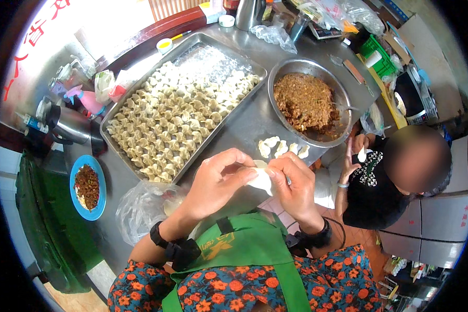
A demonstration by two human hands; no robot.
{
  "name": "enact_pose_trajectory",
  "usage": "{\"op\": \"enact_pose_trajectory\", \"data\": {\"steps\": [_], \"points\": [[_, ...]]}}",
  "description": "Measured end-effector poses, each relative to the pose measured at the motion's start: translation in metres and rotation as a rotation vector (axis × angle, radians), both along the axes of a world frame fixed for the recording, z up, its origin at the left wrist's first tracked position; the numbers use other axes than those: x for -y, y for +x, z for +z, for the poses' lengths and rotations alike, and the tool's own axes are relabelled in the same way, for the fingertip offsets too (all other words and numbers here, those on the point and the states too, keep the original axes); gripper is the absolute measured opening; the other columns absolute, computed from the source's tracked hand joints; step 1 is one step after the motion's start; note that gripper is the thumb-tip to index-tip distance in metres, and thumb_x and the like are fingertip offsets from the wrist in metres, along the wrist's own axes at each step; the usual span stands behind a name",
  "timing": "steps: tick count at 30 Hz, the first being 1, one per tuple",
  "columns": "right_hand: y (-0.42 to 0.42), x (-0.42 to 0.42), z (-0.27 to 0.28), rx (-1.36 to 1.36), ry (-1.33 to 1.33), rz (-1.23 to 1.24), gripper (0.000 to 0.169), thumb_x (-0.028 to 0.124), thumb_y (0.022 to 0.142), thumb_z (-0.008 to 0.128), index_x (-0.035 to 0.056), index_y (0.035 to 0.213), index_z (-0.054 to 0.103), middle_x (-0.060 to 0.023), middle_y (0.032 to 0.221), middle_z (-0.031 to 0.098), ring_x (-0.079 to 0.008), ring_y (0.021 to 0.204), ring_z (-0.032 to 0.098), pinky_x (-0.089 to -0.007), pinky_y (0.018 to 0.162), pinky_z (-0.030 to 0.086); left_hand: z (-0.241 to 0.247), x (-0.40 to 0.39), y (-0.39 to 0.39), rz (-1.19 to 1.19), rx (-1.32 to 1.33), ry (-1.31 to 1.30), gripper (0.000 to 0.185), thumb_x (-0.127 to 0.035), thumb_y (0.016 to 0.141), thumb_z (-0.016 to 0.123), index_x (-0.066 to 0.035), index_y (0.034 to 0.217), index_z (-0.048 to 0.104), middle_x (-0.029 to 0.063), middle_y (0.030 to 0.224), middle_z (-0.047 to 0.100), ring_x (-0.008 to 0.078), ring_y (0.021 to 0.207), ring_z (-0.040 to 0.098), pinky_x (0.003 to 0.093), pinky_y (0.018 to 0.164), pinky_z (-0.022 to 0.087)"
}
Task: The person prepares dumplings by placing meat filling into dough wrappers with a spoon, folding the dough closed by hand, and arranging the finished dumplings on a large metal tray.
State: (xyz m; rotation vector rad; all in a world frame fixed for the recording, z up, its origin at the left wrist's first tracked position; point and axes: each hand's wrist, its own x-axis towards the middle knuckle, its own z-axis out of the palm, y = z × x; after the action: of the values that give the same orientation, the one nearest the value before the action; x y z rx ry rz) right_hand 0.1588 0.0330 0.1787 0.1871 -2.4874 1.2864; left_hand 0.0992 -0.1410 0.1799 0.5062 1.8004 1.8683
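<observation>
Between my left hand (222, 183) and my right hand (294, 183) is a dumpling in a white dough wrapper (262, 180), its edge pinched by the fingers of both. Any filling inside it is hidden. Just beyond my hands, several shaped dumplings (281, 148) lie on the metal table. A large metal tray (222, 134) ahead to the left holds rows of folded dumplings (167, 124); its far end shows a floury bottom. Ahead to the right stands a steel bowl (273, 102) of minced filling (304, 99), with a utensil handle at its right side.
A clear plastic bag (140, 210) lies by my left forearm, near a blue plate (73, 187) of minced food. A steel kettle (74, 124) and a pink spray bottle (89, 100) stand left. At the right, a co-worker (368, 187) holds a piece of dough. A spatula (354, 71) lies beyond the bowl.
</observation>
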Motion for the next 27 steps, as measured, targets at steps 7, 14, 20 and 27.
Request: {"op": "enact_pose_trajectory", "data": {"steps": [7, 14, 20, 27], "points": [[-0.009, -0.002, 0.005, -0.07, -0.01, 0.086, 0.008, 0.006, 0.083, 0.06, -0.0017, 0.084, 0.06, -0.0113, 0.076, 0.056, -0.0243, 0.066, 0.054, -0.0318, 0.058, 0.043, -0.001, -0.004, 0.002, 0.032, 0.025, 0.011, 0.015, -0.008, 0.084, 0.063, 0.002, 0.094, 0.059, 0.0053, 0.086, 0.061, 0.0071, 0.079, 0.057, 0.0225, 0.069, 0.047], [-0.005, -0.005, -0.005, -0.018, -0.105, -0.009, 0.007, 0.005, 0.083, 0.06, -0.0019, 0.083, 0.059, -0.0104, 0.076, 0.056, -0.0215, 0.066, 0.053, -0.0297, 0.059, 0.043, -0.009, 0.0, 0.0, 0.024, 0.175, 0.125, 0.018, -0.007, 0.086, 0.06, 0.004, 0.1, 0.058, 0.0068, 0.089, 0.062, 0.0091, 0.077, 0.06, 0.0221, 0.069, 0.049], [0.0, -0.007, -0.013, 0.029, -0.201, -0.031, 0.007, 0.005, 0.084, 0.059, -0.002, 0.083, 0.059, -0.0094, 0.076, 0.056, -0.0191, 0.067, 0.053, -0.0282, 0.059, 0.042, -0.011, -0.002, -0.001, 0.004, 0.027, -0.072, 0.008, -0.003, 0.085, 0.06, 0.002, 0.091, 0.057, 0.0037, 0.082, 0.058, 0.0099, 0.074, 0.059, 0.022, 0.067, 0.049], [0.003, -0.015, -0.01, -0.011, -0.168, 0.01, 0.007, 0.005, 0.084, 0.06, -0.002, 0.085, 0.059, -0.0097, 0.077, 0.056, -0.0195, 0.068, 0.053, -0.0285, 0.06, 0.042, -0.006, -0.012, 0.0, 0.027, -0.299, -0.161, 0.011, -0.007, 0.081, 0.064, 0.0, 0.087, 0.059, 0.0075, 0.075, 0.057, 0.0159, 0.066, 0.056, 0.0263, 0.062, 0.044]]}}
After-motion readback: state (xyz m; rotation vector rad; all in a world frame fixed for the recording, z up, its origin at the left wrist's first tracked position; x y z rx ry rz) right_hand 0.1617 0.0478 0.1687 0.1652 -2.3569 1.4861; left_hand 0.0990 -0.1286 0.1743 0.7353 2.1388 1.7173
